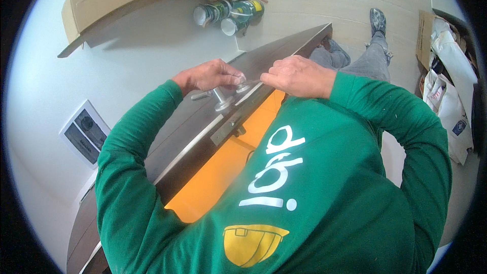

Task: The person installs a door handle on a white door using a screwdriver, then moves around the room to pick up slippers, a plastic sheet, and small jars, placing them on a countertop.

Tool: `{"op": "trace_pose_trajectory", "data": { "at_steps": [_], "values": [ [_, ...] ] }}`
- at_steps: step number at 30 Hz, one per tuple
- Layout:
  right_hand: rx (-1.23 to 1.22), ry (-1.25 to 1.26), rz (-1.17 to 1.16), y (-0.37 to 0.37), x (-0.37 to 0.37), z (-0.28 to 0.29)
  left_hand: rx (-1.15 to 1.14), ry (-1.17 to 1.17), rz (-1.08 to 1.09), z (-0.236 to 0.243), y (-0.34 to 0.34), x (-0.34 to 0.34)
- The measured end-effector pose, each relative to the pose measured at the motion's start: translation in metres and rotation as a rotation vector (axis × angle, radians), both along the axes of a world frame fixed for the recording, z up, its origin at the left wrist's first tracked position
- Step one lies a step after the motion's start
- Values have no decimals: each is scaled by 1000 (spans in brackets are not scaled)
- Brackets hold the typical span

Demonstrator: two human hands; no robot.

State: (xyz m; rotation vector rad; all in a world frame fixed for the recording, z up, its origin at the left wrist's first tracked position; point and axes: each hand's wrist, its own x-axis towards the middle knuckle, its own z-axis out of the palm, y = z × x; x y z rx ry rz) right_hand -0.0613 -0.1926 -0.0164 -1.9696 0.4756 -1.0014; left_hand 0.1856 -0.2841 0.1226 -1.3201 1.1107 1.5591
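A dark brown door point(187, 119) stands edge-on in front of me, with a metal lever handle point(222, 100) on its left face and a latch plate point(223, 131) in its edge. My left hand point(212, 75) is closed, its thumb and fingers pinching a round metal lock fitting point(243, 85) beside the lever. On the other side of the door edge, my right hand point(299, 77) is closed with its fingers curled. What it grips, if anything, is hidden behind the knuckles.
An orange surface point(213, 182) shows between the door and my body. Cardboard point(111, 0) extends along the white wall, near several cylindrical containers point(238, 10) on the floor. A panel point(87, 132) sits on the wall at left; bags point(449, 101) stand at right.
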Motion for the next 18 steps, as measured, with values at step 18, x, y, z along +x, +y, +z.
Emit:
{"op": "trace_pose_trajectory", "data": {
  "at_steps": [18],
  "values": [
    [438, 35, 148, -14, 3, 9, -45, -111, -118, 7, -3, -13]
  ]
}}
